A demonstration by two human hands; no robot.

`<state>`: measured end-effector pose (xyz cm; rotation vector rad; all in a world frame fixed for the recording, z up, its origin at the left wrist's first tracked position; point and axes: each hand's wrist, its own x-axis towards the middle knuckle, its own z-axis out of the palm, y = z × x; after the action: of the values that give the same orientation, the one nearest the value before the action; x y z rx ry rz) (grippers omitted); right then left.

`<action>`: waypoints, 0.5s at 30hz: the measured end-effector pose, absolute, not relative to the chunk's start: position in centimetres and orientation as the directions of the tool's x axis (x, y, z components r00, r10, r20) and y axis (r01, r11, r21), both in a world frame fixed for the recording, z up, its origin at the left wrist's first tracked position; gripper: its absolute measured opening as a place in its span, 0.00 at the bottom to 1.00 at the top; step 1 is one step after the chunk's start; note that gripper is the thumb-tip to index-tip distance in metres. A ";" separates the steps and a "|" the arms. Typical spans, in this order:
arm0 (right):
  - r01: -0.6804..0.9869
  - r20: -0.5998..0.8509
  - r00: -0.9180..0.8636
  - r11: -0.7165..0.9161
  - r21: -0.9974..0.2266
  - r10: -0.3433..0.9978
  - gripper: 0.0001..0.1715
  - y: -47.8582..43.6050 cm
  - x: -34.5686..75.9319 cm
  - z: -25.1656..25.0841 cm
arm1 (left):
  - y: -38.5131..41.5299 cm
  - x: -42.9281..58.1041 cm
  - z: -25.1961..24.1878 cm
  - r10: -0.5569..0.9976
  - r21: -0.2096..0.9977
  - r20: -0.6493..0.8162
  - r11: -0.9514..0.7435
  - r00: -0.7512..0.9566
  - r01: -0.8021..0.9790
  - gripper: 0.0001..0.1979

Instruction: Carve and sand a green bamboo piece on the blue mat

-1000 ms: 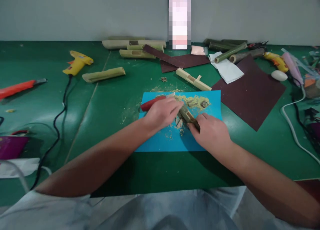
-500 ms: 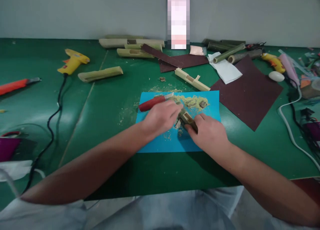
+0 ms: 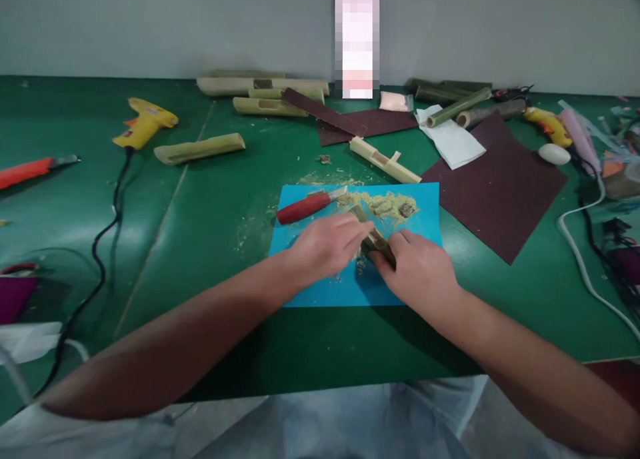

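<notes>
A short piece of bamboo (image 3: pixel 359 212) with a rectangular slot cut in it lies at a slant over the blue sheet (image 3: pixel 320 292). My right hand (image 3: pixel 424 264) is closed round its near end. My left hand (image 3: pixel 331 244) has its fingers pressed together at the slot; whatever is between them is hidden. Just beyond the left hand rests a red-handled knife (image 3: pixel 304 208), its blade pointing right. Pale shavings and dust (image 3: pixel 385 204) are heaped beside the bamboo's far end, with a few more scraps under my hands.
Behind the sheet lies a pale split bamboo piece (image 3: pixel 385 160). Brown sandpaper (image 3: pixel 500 192) and a white tissue (image 3: pixel 453 139) lie to the right. A yellow glue gun (image 3: pixel 147 124), a cut bamboo length (image 3: pixel 200 149) and an orange-handled tool (image 3: pixel 27 173) are on the left.
My left hand has slid nearer to me along the bamboo, from its far end down to the slot. My right hand keeps its hold in nearly the same place.
</notes>
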<state>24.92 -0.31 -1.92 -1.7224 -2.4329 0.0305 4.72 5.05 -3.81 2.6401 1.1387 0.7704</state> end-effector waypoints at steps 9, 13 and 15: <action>0.942 0.106 -0.307 0.318 -0.109 0.946 0.16 -0.3 25.0 -1.8 | 5.2 4.8 -3.9 0.724 0.390 0.467 -0.684 0.507 0.617 0.14; 0.940 0.110 -0.314 0.326 -0.105 0.943 0.15 -0.3 25.0 -1.7 | 5.2 4.7 -3.9 0.700 0.404 0.453 -0.714 0.553 0.573 0.13; 0.943 0.101 -0.306 0.316 -0.106 0.947 0.16 -0.3 25.0 -1.7 | 5.2 4.7 -3.9 0.713 0.401 0.474 -0.697 0.517 0.594 0.13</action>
<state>25.02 -0.31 -1.65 -1.7571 -2.4272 0.0405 4.66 5.21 -3.93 2.5678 1.1193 0.9340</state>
